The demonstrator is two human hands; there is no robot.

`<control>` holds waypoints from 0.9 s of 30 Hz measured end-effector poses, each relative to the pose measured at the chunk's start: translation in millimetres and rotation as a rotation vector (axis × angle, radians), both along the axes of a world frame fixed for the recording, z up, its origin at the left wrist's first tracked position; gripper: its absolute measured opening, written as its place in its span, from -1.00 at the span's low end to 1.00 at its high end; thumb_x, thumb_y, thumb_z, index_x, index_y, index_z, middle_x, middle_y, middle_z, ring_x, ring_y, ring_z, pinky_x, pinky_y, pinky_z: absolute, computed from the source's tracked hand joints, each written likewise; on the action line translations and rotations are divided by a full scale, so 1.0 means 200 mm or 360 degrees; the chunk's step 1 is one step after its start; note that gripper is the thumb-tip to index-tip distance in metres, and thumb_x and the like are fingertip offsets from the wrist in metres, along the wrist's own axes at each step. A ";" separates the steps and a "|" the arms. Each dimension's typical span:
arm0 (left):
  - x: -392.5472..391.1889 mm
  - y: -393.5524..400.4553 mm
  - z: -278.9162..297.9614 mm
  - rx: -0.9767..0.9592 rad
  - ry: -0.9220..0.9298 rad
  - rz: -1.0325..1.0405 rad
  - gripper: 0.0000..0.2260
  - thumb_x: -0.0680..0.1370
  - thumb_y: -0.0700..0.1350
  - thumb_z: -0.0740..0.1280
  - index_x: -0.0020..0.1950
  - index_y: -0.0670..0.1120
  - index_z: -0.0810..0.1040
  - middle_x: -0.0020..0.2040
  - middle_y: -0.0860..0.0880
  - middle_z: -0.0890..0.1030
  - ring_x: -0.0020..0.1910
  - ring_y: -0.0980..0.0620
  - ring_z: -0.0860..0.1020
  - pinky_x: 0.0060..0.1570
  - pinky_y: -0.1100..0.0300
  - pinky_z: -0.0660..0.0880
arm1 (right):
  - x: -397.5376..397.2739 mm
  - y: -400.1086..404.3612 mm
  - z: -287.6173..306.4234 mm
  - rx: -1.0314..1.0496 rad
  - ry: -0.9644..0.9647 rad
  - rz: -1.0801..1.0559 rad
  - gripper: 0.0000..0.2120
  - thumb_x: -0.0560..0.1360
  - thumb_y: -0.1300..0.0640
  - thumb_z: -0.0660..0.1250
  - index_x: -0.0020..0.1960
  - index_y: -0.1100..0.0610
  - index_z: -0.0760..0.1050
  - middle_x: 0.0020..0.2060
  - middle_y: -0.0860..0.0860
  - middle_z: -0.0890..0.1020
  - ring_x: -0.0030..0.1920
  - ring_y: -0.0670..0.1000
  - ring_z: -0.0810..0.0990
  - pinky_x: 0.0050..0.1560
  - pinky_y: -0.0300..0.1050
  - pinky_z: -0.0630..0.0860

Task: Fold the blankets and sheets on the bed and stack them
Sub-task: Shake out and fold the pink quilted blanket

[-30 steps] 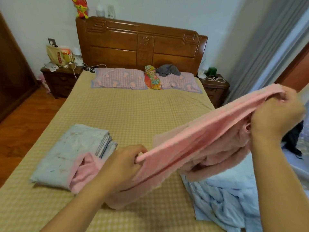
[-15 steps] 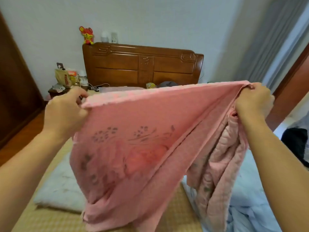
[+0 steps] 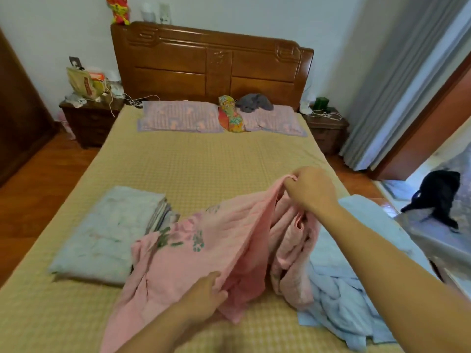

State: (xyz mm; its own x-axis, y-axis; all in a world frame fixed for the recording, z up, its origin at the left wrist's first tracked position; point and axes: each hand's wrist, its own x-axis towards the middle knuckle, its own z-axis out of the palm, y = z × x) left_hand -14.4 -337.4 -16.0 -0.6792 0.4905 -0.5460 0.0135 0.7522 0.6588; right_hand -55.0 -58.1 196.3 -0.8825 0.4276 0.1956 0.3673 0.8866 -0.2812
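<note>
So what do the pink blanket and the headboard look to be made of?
Pink blanket: soft quilted fabric, probably cotton, matte, judging by stitched ridges, limp folds and a printed flower pattern. Headboard: wood or wood veneer, glossy varnish, judging by carved panels, brown grain and light sheen.

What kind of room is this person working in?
Most likely a home bedroom: a wide bed with a carved wooden headboard, two striped lilac pillows laid against it, and a dark wooden nightstand cluttered with bags and cables beside it.
</note>
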 end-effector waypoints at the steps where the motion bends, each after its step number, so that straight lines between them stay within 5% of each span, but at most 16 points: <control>1: -0.01 0.09 0.10 0.0205 0.0171 0.0117 -0.40 0.58 0.18 0.36 0.55 -0.01 0.32 0.37 0.00 0.50 0.28 0.04 0.50 0.29 0.18 0.43 | 0.00 -0.02 0.02 0.0031 -0.0015 0.0101 -0.71 0.41 0.01 0.25 -0.41 0.15 0.37 -0.47 0.07 0.45 -0.34 0.19 0.49 -0.42 -0.07 0.21; 4: -0.04 0.34 0.43 0.0648 0.0638 0.0451 -0.56 0.60 0.09 0.33 0.46 0.07 0.36 0.29 0.14 0.46 0.20 0.16 0.49 0.25 0.13 0.48 | 0.03 -0.07 0.10 0.0121 -0.0045 0.0318 -0.68 0.40 0.04 0.29 -0.44 0.15 0.32 -0.50 0.08 0.43 -0.41 0.14 0.43 -0.45 -0.03 0.23; 10: 0.00 0.58 0.62 0.0727 0.1431 0.0606 -0.63 0.53 0.11 0.34 0.19 -0.06 0.33 0.10 0.03 0.38 0.01 0.02 0.45 -0.15 0.09 0.46 | 0.14 -0.12 0.19 0.0186 0.0040 0.0348 -0.68 0.40 -0.02 0.29 -0.42 0.13 0.34 -0.47 0.05 0.45 -0.35 0.14 0.45 -0.40 -0.04 0.26; 13: -0.02 0.64 0.64 0.0793 0.1309 0.0628 -0.73 0.51 -0.04 0.33 0.07 0.03 0.25 0.03 0.04 0.39 -0.07 -0.02 0.46 -0.19 -0.03 0.46 | 0.19 -0.13 0.20 0.0139 0.0080 0.0316 -0.68 0.40 -0.02 0.29 -0.43 0.12 0.35 -0.48 0.03 0.44 -0.38 0.10 0.44 -0.44 -0.07 0.18; 17: -0.03 0.59 0.60 0.0732 0.1250 0.0585 -0.70 0.45 -0.22 0.28 0.09 0.04 0.28 0.05 0.05 0.39 -0.06 -0.06 0.47 -0.14 -0.03 0.44 | 0.24 -0.08 0.21 0.0057 0.0113 0.0230 -0.71 0.41 -0.02 0.28 -0.41 0.13 0.40 -0.47 0.03 0.48 -0.38 0.09 0.47 -0.41 -0.02 0.35; 22: -0.02 0.45 0.35 0.0532 0.1099 0.0505 -0.77 0.42 -0.24 0.27 -0.11 0.08 0.34 -0.11 0.05 0.47 -0.12 -0.07 0.49 -0.17 0.04 0.39 | 0.31 -0.05 0.28 -0.0065 0.0183 0.0056 -0.76 0.45 0.02 0.29 -0.30 0.15 0.52 -0.37 0.07 0.56 -0.31 0.09 0.48 -0.29 0.01 0.43; 27: -0.04 0.26 0.10 0.0050 0.0996 0.0602 -0.73 0.45 -0.22 0.28 0.10 0.01 0.59 -0.01 -0.06 0.67 -0.01 -0.19 0.63 -0.14 0.01 0.53 | 0.38 -0.03 0.22 -0.0161 0.0235 -0.0022 -0.76 0.46 0.08 0.30 -0.32 0.18 0.52 -0.40 0.07 0.54 -0.34 0.02 0.45 -0.37 -0.05 0.30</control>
State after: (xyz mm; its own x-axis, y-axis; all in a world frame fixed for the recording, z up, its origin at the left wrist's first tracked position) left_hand -23.4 -286.0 4.8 -0.9855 0.1696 0.0104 0.1377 0.7610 0.6339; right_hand 21.7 -64.6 241.0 -0.8413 0.4637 0.2779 0.3274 0.8461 -0.4207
